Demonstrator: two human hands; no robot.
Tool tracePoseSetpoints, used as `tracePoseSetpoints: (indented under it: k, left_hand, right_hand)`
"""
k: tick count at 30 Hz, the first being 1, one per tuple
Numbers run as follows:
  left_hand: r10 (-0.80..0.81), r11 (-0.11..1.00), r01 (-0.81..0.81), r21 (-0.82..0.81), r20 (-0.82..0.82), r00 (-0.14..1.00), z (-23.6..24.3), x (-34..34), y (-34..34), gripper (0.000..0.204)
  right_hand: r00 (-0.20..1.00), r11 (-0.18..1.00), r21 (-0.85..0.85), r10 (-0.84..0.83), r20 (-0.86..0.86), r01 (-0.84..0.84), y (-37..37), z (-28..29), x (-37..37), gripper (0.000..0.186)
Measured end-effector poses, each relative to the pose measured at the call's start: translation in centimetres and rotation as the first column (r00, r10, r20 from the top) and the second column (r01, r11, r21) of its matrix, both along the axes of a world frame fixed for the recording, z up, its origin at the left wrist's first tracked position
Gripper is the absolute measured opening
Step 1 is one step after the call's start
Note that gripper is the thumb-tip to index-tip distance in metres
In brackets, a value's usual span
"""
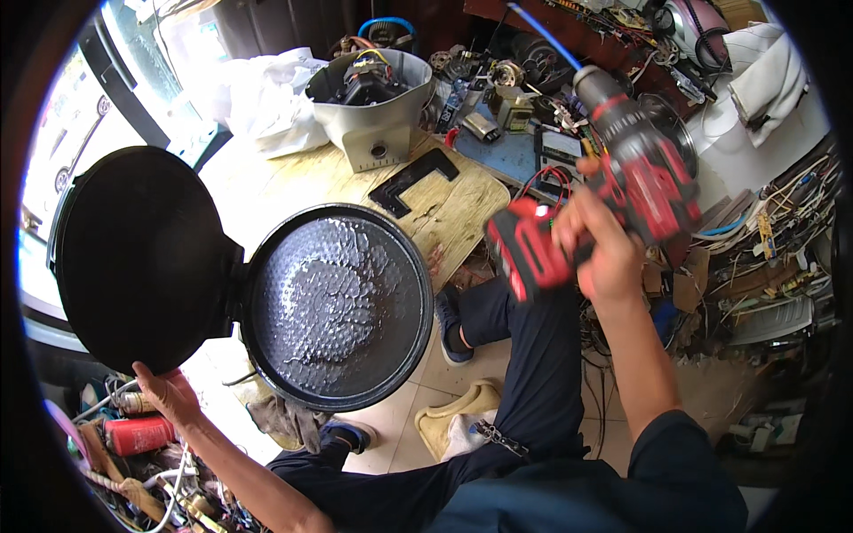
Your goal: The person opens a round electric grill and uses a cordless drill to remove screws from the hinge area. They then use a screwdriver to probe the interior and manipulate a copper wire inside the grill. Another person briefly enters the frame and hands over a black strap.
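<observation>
My right hand [604,240] grips a red and black cordless drill [649,186], raised at the upper right with a long blue bit [542,31] pointing up and left. My left hand [169,395] holds the bottom edge of the black round lid [142,258] of an opened round hinged appliance. The lid's hinge joins it to a dark pan [338,302], whose dimpled surface has shiny, rough patches across the middle.
A wooden worktop [462,204] holds a white bag [267,107], a grey metal housing [364,133] and a dark flat piece [413,178]. Parts and cable tangles [755,249] crowd both sides, near a red cylinder [138,435]. A yellowish item [444,422] lies by my legs.
</observation>
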State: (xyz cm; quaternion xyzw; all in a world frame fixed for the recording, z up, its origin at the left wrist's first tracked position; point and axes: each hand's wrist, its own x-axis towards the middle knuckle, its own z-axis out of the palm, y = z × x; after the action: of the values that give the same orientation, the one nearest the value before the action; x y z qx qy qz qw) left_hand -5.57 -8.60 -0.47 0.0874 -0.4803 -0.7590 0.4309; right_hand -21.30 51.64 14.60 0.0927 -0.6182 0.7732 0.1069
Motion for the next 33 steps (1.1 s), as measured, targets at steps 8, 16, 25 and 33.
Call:
tracePoseSetpoints:
  k: [8,16,25,33]
  left_hand:
    - [-0.014,1.0,0.014,0.012,0.01,1.0,-1.0,-0.1,1.2,0.075]
    - [0.048,0.995,-0.049,-0.087,-0.01,0.999,1.8,-1.7,2.8,0.078]
    - [0.098,0.993,-0.097,-0.061,0.008,0.995,2.8,-0.7,4.0,0.097]
    - [0.023,0.997,-0.025,-0.079,-0.028,0.999,4.1,-0.7,4.2,0.089]
  right_hand:
    - [0.767,0.686,0.343,-0.562,-0.309,0.641,2.2,-7.6,-19.0,0.033]
    - [0.637,0.416,0.585,-0.734,-0.237,0.697,5.1,-14.3,-28.2,0.075]
    - [0.667,0.348,0.664,-0.678,-0.31,0.662,5.4,-16.7,-30.7,0.084]
    - [0.787,0.549,0.578,-0.523,-0.326,0.604,7.4,-17.0,-28.6,0.044]
